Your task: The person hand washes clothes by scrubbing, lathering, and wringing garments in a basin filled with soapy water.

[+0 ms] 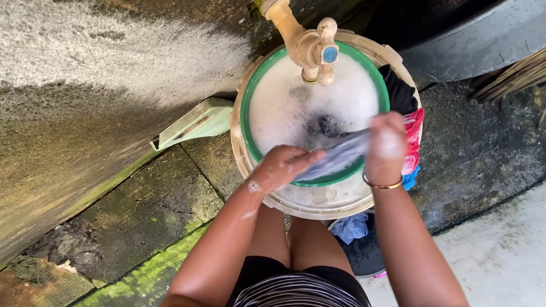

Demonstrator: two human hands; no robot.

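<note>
Mossy, wet stone paving runs beside a rough concrete wall; paler concrete floor lies at the right. Nearest the camera, the person's knees press toward a round cream basin with a green-rimmed inner bowl, full of white suds. Left hand is closed around the near end of a grey-blue cloth at the basin's near rim. Right hand, soapy and wearing a gold bangle, is clenched on the cloth's other end, above the right rim. Red, black and blue garments hang over that right edge. Farthest, a beige tap stands over the basin's far rim.
</note>
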